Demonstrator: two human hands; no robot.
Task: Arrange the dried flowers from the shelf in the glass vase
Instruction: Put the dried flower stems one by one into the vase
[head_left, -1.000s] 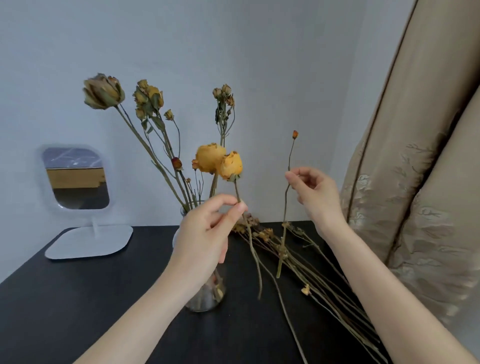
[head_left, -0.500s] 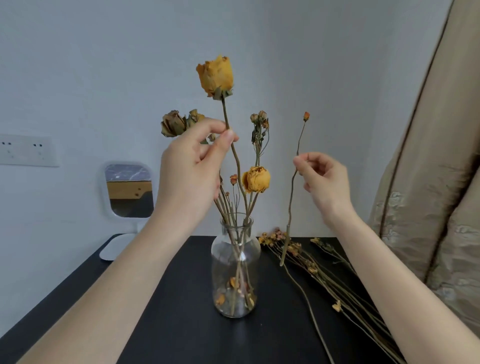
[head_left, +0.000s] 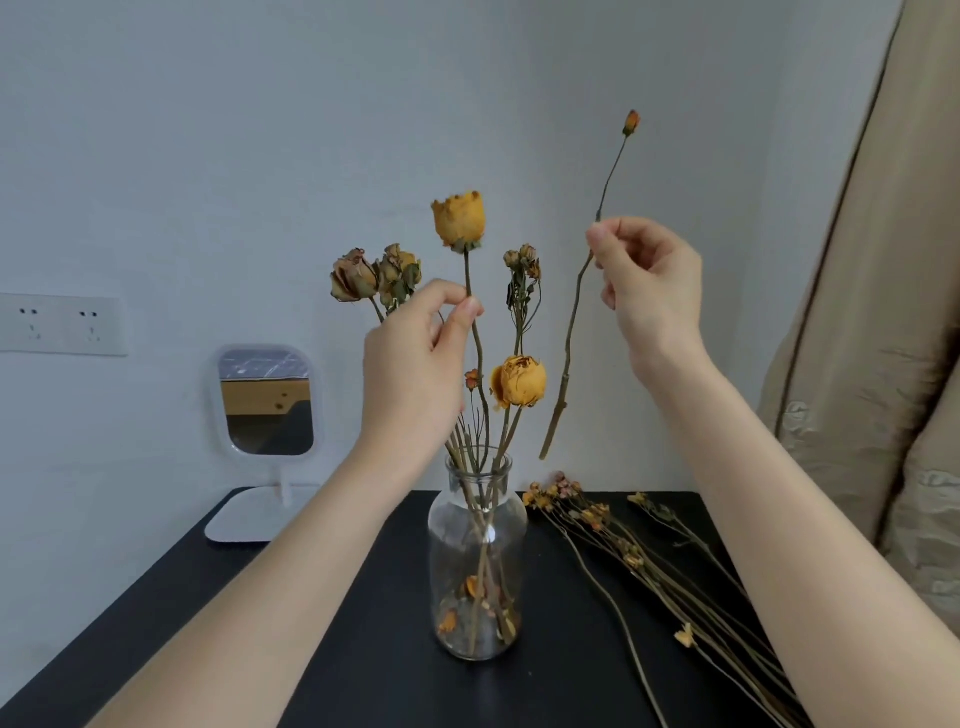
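While L hand (head_left: 410, 364) pinches rose stem (head_left: 467, 275), R hand (head_left: 649, 291) pinches bud stem (head_left: 571, 322); black table (head_left: 561, 686), prob. curtain (head_left: 857, 364).

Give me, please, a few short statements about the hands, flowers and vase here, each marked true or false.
1. The left hand pinches the stem of the tall yellow rose. True.
2. The bud stem pinched by the right hand stands in the glass vase. False: its lower end hangs in the air, right of the vase neck.
3. The glass vase lies on its side. False: it stands upright on the table.
4. Loose dried stems lie on the table right of the vase. True.
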